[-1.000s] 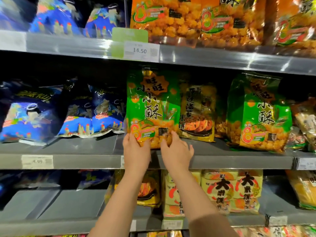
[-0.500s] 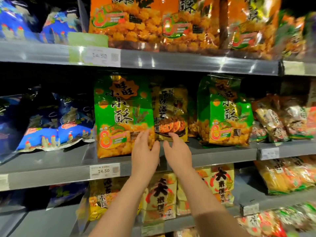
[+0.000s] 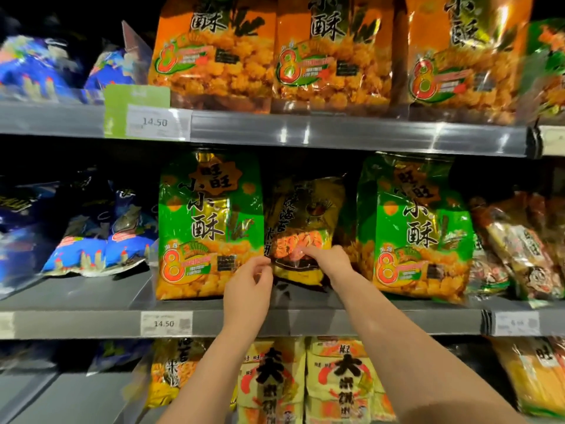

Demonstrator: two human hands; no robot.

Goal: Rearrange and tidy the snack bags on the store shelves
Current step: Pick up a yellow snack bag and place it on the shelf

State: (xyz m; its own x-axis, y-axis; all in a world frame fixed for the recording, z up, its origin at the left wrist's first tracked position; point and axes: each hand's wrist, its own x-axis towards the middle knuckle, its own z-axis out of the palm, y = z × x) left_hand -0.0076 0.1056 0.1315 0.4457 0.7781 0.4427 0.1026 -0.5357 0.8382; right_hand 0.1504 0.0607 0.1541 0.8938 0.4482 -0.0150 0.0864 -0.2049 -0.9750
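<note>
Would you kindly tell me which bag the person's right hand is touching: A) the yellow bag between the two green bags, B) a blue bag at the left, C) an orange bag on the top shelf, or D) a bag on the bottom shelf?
A: the right hand touches the front of the yellow bag, between the left green bag and the right green bag on the middle shelf.
</note>
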